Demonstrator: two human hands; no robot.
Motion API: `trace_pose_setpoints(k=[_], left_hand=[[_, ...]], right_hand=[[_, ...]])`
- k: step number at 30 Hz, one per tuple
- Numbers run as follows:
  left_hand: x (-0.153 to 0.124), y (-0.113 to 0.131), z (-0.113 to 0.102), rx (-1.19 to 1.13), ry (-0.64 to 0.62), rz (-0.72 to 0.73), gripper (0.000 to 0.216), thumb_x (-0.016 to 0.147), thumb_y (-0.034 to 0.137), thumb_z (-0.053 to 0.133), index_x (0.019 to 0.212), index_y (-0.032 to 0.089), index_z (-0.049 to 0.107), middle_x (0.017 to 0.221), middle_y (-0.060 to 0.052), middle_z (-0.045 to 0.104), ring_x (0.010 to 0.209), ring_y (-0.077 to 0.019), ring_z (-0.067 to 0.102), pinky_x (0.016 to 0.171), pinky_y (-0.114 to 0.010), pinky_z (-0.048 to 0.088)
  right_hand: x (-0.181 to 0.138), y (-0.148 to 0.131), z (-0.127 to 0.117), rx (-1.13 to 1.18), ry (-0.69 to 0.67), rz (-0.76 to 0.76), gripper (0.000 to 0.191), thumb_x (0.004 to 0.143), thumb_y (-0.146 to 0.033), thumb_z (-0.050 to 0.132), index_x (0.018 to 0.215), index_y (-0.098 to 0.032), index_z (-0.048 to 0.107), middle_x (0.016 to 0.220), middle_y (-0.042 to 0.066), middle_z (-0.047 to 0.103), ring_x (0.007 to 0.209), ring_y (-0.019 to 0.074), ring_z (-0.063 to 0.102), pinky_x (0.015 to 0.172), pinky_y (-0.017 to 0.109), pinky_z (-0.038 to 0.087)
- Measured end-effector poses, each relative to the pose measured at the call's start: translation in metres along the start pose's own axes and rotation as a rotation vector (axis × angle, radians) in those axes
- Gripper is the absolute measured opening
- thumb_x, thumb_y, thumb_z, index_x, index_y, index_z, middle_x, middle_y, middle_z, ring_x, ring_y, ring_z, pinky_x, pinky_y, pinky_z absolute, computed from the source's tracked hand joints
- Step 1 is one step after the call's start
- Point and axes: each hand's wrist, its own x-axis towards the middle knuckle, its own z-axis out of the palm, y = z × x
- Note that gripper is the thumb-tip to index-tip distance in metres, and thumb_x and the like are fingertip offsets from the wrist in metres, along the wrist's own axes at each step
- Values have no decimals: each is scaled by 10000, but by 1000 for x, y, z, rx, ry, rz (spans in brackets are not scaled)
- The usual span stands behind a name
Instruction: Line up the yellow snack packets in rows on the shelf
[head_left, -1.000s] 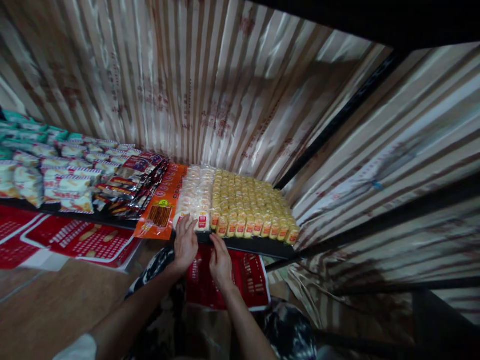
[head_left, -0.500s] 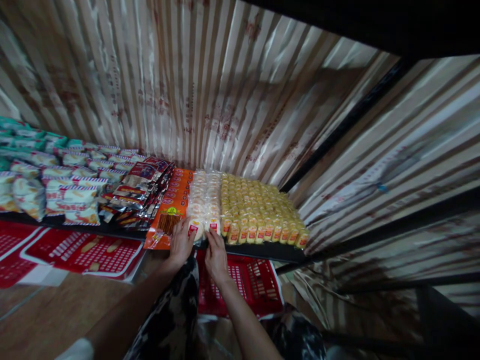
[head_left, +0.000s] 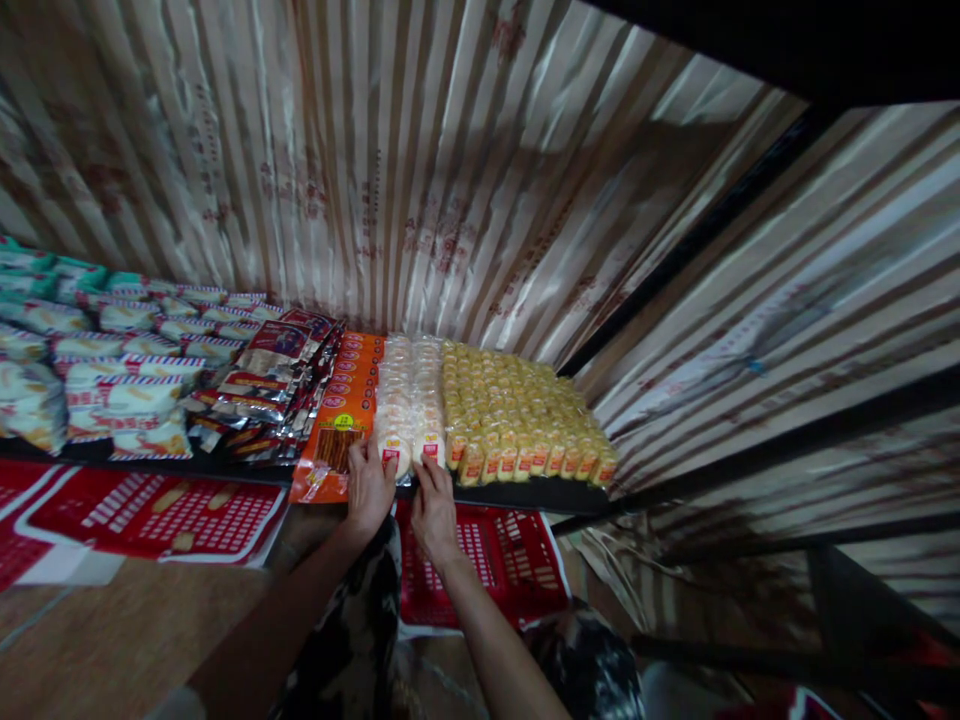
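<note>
Both my hands rest at the front edge of a dark shelf [head_left: 525,492]. My left hand [head_left: 369,487] lies with its fingers stretched onto the front of a row of pale round snack packs [head_left: 406,400], beside an orange packet [head_left: 339,420]. My right hand [head_left: 432,505] touches the front of the same pale packs with its fingertips, close to a block of small yellow packs [head_left: 517,410]. Neither hand wraps around anything.
Dark red packets [head_left: 277,370] and white striped bags [head_left: 127,395] fill the shelf to the left. Red baskets [head_left: 495,565] sit below the shelf, on a wooden floor [head_left: 97,630]. Striped wrapping paper [head_left: 420,160] covers the back and right walls. My camouflage-patterned knees are in the foreground.
My hands stay at the shelf's front edge; the left has shifted slightly right onto the pale packs. The view has drifted a little.
</note>
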Motion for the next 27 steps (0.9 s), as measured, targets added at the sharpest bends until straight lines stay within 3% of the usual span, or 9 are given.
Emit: trace_pose_setpoints(k=[4, 8, 14, 22, 27], left_hand=[[3, -1, 0, 24, -16, 30, 445, 844, 281, 479, 1245, 90, 465, 1111, -149, 486, 1079, -267, 477, 940, -428, 421], [6, -4, -2, 57, -48, 55, 432, 846, 297, 479, 1224, 89, 472, 1107, -154, 542, 1060, -273, 491, 934, -431, 420], [11, -5, -4, 76, -118, 34, 420, 847, 272, 470, 1216, 71, 472, 1074, -155, 548, 1051, -268, 505, 920, -408, 432], [20, -9, -5, -21, -173, 27, 391, 806, 225, 482, 1177, 104, 519, 1098, -151, 566, 1072, -268, 527, 940, -418, 438], [32, -16, -2, -186, -12, -65, 399, 849, 279, 407, 1207, 133, 506, 1272, -157, 518, 1242, -269, 428, 1060, -455, 334]], right_hand=[[4, -6, 2, -21, 44, -44, 461, 841, -78, 364, 1275, -137, 507, 1335, 128, 484, 1260, 217, 392, 1039, 448, 370], [24, -13, 8, -77, 71, -68, 440, 910, -160, 342, 1340, -141, 432, 1439, 134, 362, 1361, 234, 250, 1063, 491, 317], [60, -14, 19, -169, -5, -93, 431, 928, -222, 357, 1353, -189, 426, 1479, 107, 295, 1405, 270, 82, 1057, 529, 278], [62, -2, 28, -197, -22, -112, 438, 942, -257, 330, 1372, -203, 393, 1463, 76, 337, 1393, 248, 156, 1076, 491, 253], [61, 3, 30, -211, -13, -124, 440, 942, -252, 327, 1375, -205, 389, 1452, 72, 358, 1386, 246, 180, 1077, 488, 249]])
